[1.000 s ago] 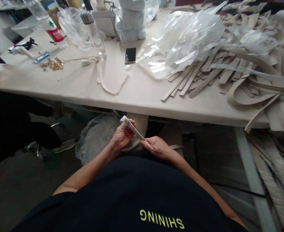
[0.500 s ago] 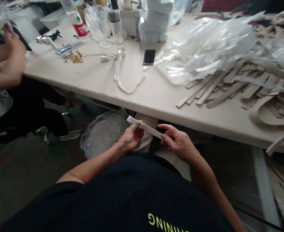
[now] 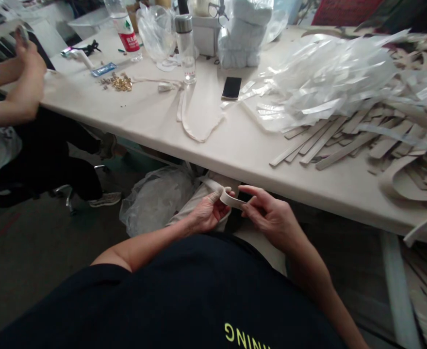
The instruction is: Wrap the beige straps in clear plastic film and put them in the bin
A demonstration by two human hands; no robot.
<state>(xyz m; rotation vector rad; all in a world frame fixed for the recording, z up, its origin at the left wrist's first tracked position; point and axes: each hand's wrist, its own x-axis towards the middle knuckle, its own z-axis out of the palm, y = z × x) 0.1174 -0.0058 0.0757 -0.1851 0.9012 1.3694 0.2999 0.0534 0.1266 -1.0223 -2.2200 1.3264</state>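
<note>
Head view: you look down past your dark shirt at both hands, held below the near edge of the table (image 3: 213, 145).
Far left: another person's hands (image 3: 26, 72) are raised by the table's corner; what they hold is too small to tell.
Table, left part: a red-labelled bottle (image 3: 124, 31), a small heap of brass bits (image 3: 121, 83), a clear flask (image 3: 187, 46) and a looped strap (image 3: 195, 114) lie well apart from your hands.
Below the table: a clear plastic bag (image 3: 155, 198) sits just left of your left hand.
Left hand (image 3: 208, 215): closed around one end of the beige strip (image 3: 230, 198), thumb on top.
Beige strip: bent into a short curl between your two hands, under the table edge.
Right hand (image 3: 271, 218): fingers pinch the strip's other end, index finger stretched along it.
Table, middle: a black phone (image 3: 231, 88) lies flat.
Table, right: a heap of clear plastic sleeves (image 3: 326, 72) sits over a spread of flat beige strips (image 3: 330, 138).
</note>
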